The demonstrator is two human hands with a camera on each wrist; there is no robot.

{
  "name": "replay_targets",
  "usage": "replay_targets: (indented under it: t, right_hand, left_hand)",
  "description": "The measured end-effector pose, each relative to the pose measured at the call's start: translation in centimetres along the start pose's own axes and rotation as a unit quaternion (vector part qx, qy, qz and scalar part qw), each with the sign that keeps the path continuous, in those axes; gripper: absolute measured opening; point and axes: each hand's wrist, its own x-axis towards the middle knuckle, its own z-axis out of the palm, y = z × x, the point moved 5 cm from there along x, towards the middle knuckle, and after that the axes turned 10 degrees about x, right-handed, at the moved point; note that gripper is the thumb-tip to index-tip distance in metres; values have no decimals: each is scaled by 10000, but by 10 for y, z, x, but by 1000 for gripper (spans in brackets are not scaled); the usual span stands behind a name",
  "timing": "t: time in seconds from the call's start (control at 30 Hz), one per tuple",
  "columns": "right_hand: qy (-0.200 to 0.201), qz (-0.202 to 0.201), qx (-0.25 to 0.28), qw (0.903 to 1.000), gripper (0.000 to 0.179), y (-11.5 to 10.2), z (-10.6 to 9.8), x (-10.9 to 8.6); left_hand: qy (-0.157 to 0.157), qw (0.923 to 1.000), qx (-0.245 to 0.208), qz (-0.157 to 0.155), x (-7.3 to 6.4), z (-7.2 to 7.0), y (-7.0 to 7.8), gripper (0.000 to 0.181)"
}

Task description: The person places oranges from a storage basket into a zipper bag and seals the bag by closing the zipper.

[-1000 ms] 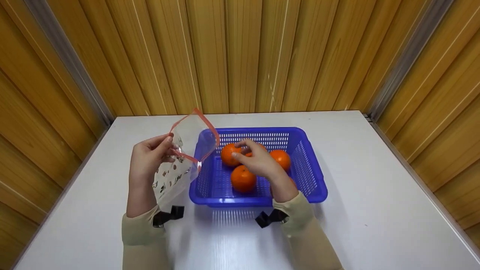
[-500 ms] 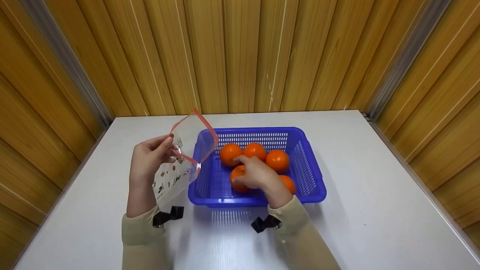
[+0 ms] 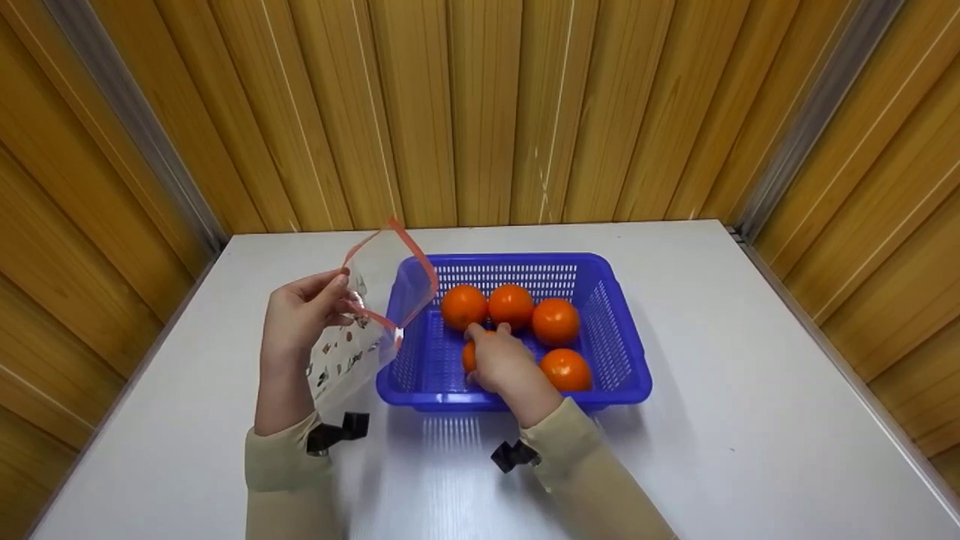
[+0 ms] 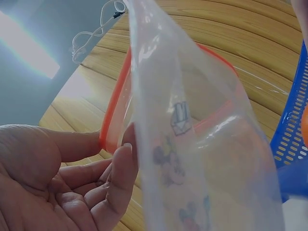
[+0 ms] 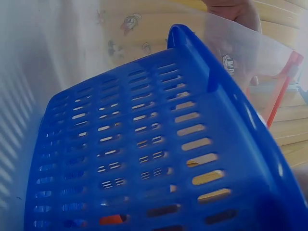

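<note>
In the head view my left hand (image 3: pixel 300 315) pinches the red-edged rim of a clear zip bag (image 3: pixel 346 364) with cartoon prints, between thumb and fingers. The bag's mouth gapes toward the basket. Seen from the left wrist, the bag (image 4: pixel 168 159) hangs beside the fingers. My right hand (image 3: pixel 504 361) reaches into a blue plastic basket (image 3: pixel 637 360) and grips an orange (image 3: pixel 469 357) near its front wall, covering most of the fruit. In the right wrist view the slotted basket wall (image 5: pixel 134 120) hides that hand.
Several other oranges lie in the basket: a back left orange (image 3: pixel 463 307), a back middle orange (image 3: pixel 511 304), a right orange (image 3: pixel 556 322) and a front right orange (image 3: pixel 566 370). The basket stands on a white table (image 3: pixel 750 375) enclosed by wood-look walls (image 3: pixel 480 112).
My right hand has come down and toward me from above the back oranges, and its fingers have closed round the front orange. My left hand and the bag have stayed nearly still.
</note>
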Motion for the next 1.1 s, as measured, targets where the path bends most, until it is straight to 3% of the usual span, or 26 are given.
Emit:
replay_targets:
  t: [0.3,0.43,0.63,0.83,1.1]
  right_hand:
    - [98,-57,237,9997,45,0,-3,-1]
    - [220,-283,454,9983,45,-3,-8,-2]
    - [319,-437,1321,9898,49,-6,-18,-4]
    - [750,-838,2257,9677,50,-6,-37,-5]
    - [1588,-1324,3374,9184,50,-7,-64,-14]
  left_hand:
    - [-13,10000,-59,27,0,1,-2,41]
    - [18,10000,-65,60,-1,0,-3,40]
    - [23,10000,7,35,-2,-1,-4,40]
    - [46,10000,24,15,-2,-2,-3,40]
    - [30,10000,39,64,1,-1,-2,38]
